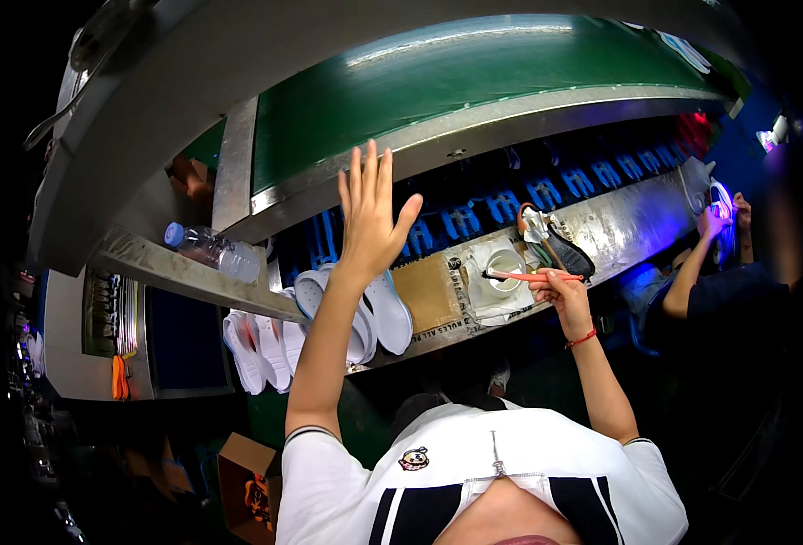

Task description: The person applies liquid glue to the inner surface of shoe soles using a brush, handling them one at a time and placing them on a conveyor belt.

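My left hand [371,227] is raised with fingers spread and holds nothing; its fingertips overlap the near metal edge of a green conveyor belt [474,68], and I cannot tell whether they touch it. In my right hand [565,298] is a brush [521,276] with a slim red-pink handle. The brush's dark tip reaches over a white cup [508,288], which stands on crumpled white paper on the bench. White shoe soles [389,316] stand below my left hand, partly hidden by my forearm. Behind the cup lies a dark sole-shaped piece [572,256] beside some crumpled tissue [535,225].
A clear bottle with a blue cap [213,251] lies on a metal ledge at left. Blue racks [501,204] line the space under the conveyor. At right, a co-worker's hands [712,223] hold a shoe in purple light. An open cardboard box [245,454] sits at lower left.
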### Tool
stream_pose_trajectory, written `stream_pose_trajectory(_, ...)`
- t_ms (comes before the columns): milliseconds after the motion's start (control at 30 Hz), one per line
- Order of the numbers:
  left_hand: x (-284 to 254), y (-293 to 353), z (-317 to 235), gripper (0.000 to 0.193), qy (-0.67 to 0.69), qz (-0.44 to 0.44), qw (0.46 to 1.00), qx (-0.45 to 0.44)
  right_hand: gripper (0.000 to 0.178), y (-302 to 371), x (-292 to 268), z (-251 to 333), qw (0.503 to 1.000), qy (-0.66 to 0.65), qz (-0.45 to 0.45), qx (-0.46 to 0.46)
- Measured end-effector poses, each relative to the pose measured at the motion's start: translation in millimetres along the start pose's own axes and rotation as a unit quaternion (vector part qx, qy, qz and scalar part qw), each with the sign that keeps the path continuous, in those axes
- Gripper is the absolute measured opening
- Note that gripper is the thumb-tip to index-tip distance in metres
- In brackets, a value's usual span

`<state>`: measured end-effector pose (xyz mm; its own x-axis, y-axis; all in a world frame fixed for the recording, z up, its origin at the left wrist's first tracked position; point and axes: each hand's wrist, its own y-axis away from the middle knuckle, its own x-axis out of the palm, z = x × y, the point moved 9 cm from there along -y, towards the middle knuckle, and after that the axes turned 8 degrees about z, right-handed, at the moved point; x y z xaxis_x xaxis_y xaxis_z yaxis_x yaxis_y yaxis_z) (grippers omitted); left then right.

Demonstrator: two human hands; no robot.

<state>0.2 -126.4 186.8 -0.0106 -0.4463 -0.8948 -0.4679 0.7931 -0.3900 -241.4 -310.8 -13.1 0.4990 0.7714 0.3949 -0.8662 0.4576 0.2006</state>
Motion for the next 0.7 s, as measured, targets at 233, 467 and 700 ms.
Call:
stream_pose_trajectory(233, 54, -9, 26, 0.089, -0.234, 0.024, 0.970, -0.061, 0.030, -5, 16, -4, 0.999, 0.041, 0.025, -0.003)
stream_pose_trajectory(467, 192, 124, 23, 0.072, 0.024, 0.269, 0.962, -0.035, 0.030, 7, -10, -3, 0.998, 0.052, -0.010, -0.034)
stream_pose_trajectory(700, 182, 155, 7, 0.073, 0.381, 0.152, 0.888, -0.207, 0.028, 14, -83, -12, 0.986, 0.066, -0.147, -0.052)
